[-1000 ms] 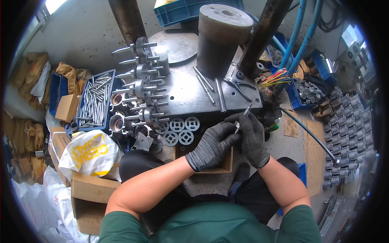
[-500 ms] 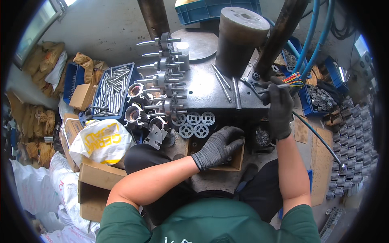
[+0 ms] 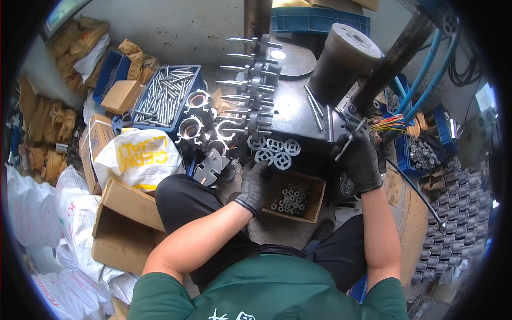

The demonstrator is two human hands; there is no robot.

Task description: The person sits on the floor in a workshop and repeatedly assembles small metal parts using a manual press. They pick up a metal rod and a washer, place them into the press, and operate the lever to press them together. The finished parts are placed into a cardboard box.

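Note:
In a dark grey glove, my left hand (image 3: pixel 255 185) is at the lower edge of a group of silver slotted discs (image 3: pixel 282 160), its fingertips close to the nearest one. Whether they grip it does not show. My right hand (image 3: pixel 361 162), gloved too, is closed around a slim grey metal rod (image 3: pixel 345 145), tilted in front of the bench. Between the hands, an open carton (image 3: pixel 318 198) holds several small ring-shaped metal parts (image 3: pixel 290 199). Shafts with round rotors (image 3: pixel 255 101) stand in a row along the bench's left side.
On the metal bench (image 3: pixel 296 114) are a heavy cylinder (image 3: pixel 341 64) and loose rods (image 3: pixel 313 106). A blue bin of shafts (image 3: pixel 165 98) and motor housings (image 3: pixel 191 128) stand left. Colored wires (image 3: pixel 389 122), blue hoses (image 3: pixel 429 74) and stacked metal parts (image 3: pixel 453 218) lie right.
My left hand has moved left from over the carton to the slotted discs, uncovering the parts inside. My right hand has come lower with the rod, which is now steeper. The view has shifted.

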